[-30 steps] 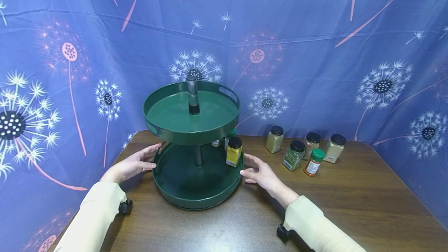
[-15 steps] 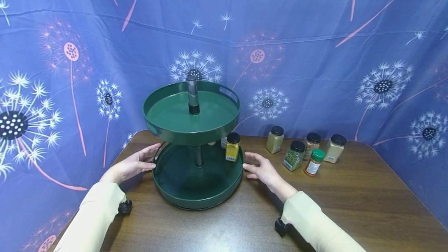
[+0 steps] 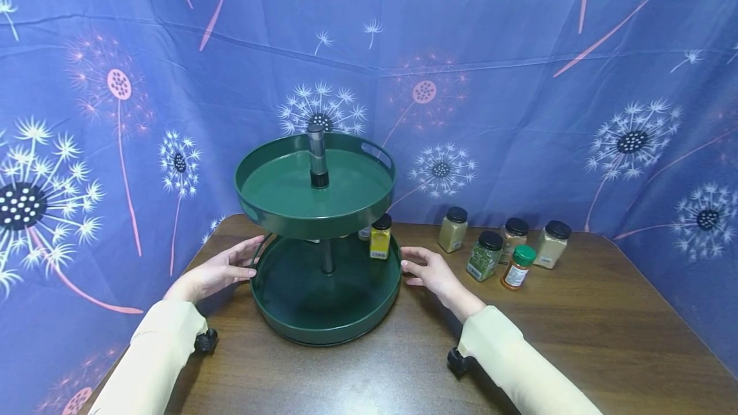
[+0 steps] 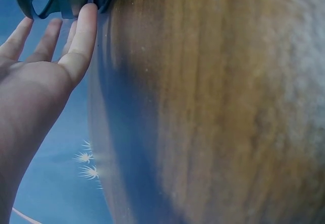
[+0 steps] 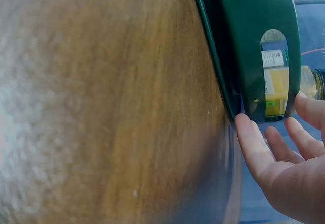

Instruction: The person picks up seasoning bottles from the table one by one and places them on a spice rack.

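Note:
A green two-tier round tray stand rises from the table, its upper tray (image 3: pixel 323 226) set on a central post. My left hand (image 3: pixel 221 268) reaches the left side of the lower tray (image 3: pixel 323 325), thumb and fingers spread at the rim. On the opposite side my right hand (image 3: pixel 431 275) has its fingertips right at the rim. In the right wrist view, extended fingers (image 5: pixel 251 142) meet the tray wall beside its handle slot. A yellow spice jar (image 3: pixel 380 243) with a black lid stands upright inside the lower tray, with another jar (image 3: pixel 364 234) partly hidden behind it.
To the right on the wooden table (image 3: pixel 605 325) stand several spice jars: a tan jar (image 3: pixel 453 234), a green herb jar (image 3: pixel 483 261), a red-orange jar (image 3: pixel 515 274) with a green lid, and a beige jar (image 3: pixel 551 250). A blue patterned cloth (image 3: pixel 519 50) hangs behind.
The lower tray has turned, carrying the yellow jar backward and slightly left; jars behind it have slid further behind the stand. My right hand has shifted slightly back; my left stays put.

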Motion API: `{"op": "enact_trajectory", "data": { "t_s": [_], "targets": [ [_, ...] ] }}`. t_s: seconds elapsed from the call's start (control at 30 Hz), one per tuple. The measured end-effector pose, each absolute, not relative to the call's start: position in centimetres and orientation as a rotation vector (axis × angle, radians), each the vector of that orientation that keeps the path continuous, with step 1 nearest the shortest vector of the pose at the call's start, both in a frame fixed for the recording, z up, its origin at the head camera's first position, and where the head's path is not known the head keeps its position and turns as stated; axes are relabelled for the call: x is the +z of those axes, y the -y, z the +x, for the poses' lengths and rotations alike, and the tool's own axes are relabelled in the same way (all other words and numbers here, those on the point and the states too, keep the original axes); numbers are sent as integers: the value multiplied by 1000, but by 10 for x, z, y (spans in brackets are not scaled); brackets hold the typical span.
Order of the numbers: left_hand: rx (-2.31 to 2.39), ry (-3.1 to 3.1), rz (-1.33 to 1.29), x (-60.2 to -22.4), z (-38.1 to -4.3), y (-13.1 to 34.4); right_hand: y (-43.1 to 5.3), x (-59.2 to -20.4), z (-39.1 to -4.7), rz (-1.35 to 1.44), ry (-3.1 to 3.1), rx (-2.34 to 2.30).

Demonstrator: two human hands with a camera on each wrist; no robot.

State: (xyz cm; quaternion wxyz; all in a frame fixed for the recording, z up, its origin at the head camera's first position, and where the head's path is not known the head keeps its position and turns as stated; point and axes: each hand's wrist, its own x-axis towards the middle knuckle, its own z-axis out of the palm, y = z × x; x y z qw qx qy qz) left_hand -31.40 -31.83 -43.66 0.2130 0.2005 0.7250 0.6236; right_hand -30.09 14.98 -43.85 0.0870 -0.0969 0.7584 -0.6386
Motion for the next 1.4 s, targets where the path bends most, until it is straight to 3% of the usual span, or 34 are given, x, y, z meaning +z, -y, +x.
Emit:
{"op": "enact_trajectory", "data": {
  "t_s": [0.5,0.8,1.4],
  "targets": [
    [1721,-2028,556,-435,-312,318,-139,-428,-269,-294,-2362,-1801],
    [1718,-2039,551,-434,-311,318,-128,-425,-246,-414,-2741,-1442],
    [1737,-1998,564,-434,-308,317,-133,-430,-255,-389,-2688,-1468]
  ]
}}
